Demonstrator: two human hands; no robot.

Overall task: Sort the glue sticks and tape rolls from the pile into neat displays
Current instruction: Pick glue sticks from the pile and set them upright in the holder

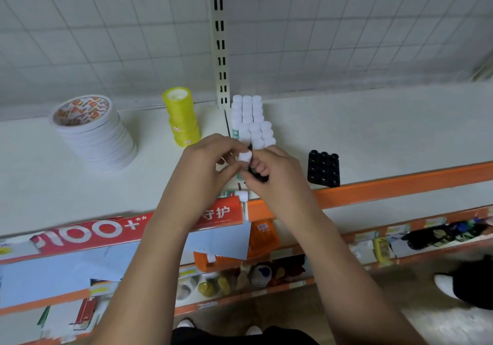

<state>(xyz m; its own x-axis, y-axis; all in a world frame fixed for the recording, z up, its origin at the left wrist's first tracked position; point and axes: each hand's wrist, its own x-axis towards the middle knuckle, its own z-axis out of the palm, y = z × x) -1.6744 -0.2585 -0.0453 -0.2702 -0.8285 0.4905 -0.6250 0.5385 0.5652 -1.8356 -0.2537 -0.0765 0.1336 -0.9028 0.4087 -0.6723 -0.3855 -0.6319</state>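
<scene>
White-capped glue stick: held upright between both hands over the near middle of the shelf, just in front of the white block.
Left hand: thumb and fingers pinched together on that stick, around its cap.
Right hand: fingers curled tight round a small black piece, probably a black glue stick. How it is held is partly hidden.
White block: capped sticks standing in tidy rows, running far to near by the shelf's upright post.
Black block: neat rows to the right of the hands, near the front edge.
Yellow tape stack: upright, far and left of the hands.
White tape stack: leaning a little, further left.
Loose stick: lying on its side at the front edge, under the hands.
Step in hand: separating white from black, most sorting apparently done.
Next move: stand the white stick at the block's near row, flush against its neighbours without toppling them. The black piece goes right.
</scene>
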